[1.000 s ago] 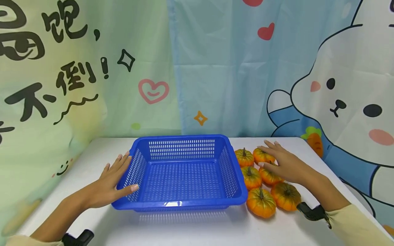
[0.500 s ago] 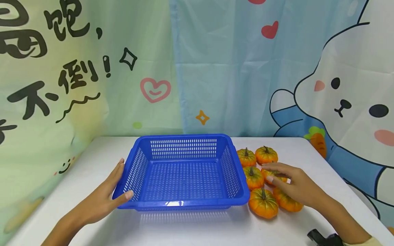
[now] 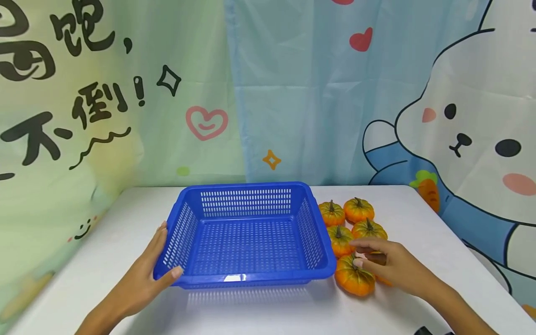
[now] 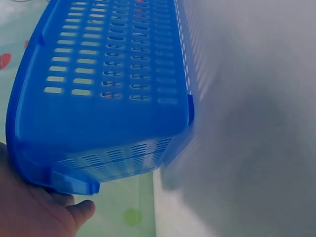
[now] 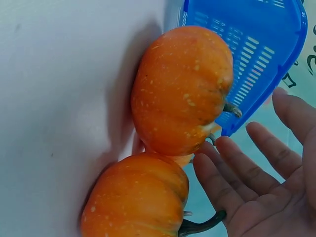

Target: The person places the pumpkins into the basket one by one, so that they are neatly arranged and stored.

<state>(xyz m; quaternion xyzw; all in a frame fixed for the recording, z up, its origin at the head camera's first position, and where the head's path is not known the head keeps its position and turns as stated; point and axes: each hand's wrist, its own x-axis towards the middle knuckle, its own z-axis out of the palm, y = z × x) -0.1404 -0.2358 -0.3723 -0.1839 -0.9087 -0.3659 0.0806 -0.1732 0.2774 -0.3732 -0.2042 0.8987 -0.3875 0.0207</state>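
A blue plastic basket with slotted walls sits on the white table. My left hand holds its near left corner, thumb over the rim and fingers along the outer side; in the left wrist view the fingers lie at the rim. My right hand is over the small orange pumpkins, fingers loosely bent with nothing in them. Its thumb overlaps the front pumpkin in the head view, and the hand mostly hides another pumpkin. In the right wrist view its fingers spread beside two pumpkins.
More pumpkins stand in two rows right of the basket, among them a back left one, a back right one and a middle right one. A printed curtain hangs behind the table.
My right hand has come down and toward the front, from the back pumpkins to the front ones. My left hand has slid nearer along the basket's left side and settled at its corner.
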